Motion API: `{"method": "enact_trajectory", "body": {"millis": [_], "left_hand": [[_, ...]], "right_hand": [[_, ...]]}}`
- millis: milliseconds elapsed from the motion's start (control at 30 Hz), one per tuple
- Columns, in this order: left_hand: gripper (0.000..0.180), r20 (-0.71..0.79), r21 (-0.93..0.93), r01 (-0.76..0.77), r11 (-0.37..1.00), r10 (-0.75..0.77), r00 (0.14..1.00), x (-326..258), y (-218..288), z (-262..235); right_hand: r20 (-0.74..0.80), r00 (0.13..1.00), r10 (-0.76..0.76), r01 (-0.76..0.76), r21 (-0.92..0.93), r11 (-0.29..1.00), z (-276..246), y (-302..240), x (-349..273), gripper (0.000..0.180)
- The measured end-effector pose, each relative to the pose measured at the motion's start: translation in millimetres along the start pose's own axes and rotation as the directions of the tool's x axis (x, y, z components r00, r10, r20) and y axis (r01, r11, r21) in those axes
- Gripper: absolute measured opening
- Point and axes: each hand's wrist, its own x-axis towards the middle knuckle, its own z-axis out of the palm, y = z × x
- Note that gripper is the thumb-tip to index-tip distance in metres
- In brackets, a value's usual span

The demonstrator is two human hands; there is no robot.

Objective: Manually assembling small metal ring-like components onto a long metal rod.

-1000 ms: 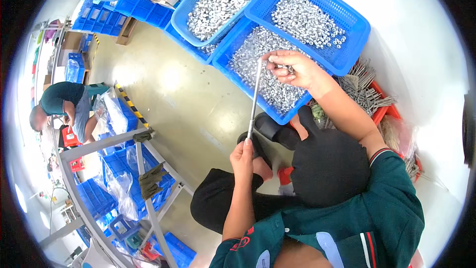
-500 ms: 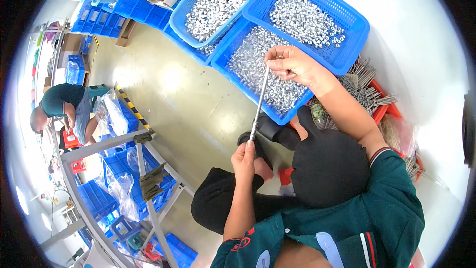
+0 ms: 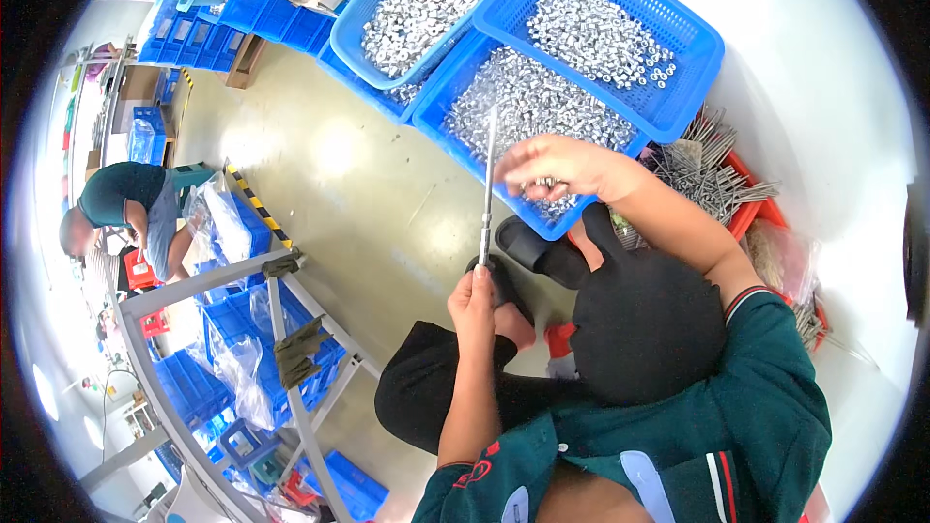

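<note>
A seated person in a green shirt holds a slim rod beside blue tubs of small metal parts.
From where I stand, the blue bin (image 3: 460,163) is before the person, a perforated blue basket (image 3: 696,87) resting across its far side; a red crate (image 3: 746,220) of thin rods sits to the right. The right hand (image 3: 562,165) is loosely curled round a few bright metal pieces (image 3: 547,183), its fingertips blurred close by the rod; I can't tell if they touch. The left hand (image 3: 472,305) pinches the lower end of the metal rod (image 3: 487,194), thumb and fingers closed, its far end pointing over the bin.
</note>
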Motion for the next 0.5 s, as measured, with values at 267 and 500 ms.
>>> {"method": "enact_trajectory", "body": {"millis": [267,500], "left_hand": [[0.033,0.025,0.046,-0.051,0.998,0.050,0.998,1,-7,-6],[0.035,0.056,0.131,-0.053,0.990,0.046,0.997,-3,-6,-4]], "right_hand": [[-0.147,0.974,-0.174,0.225,0.501,0.836,-32,-3,3,0.014],[-0.157,0.958,-0.241,0.286,0.619,0.731,-34,-9,2,0.021]]}}
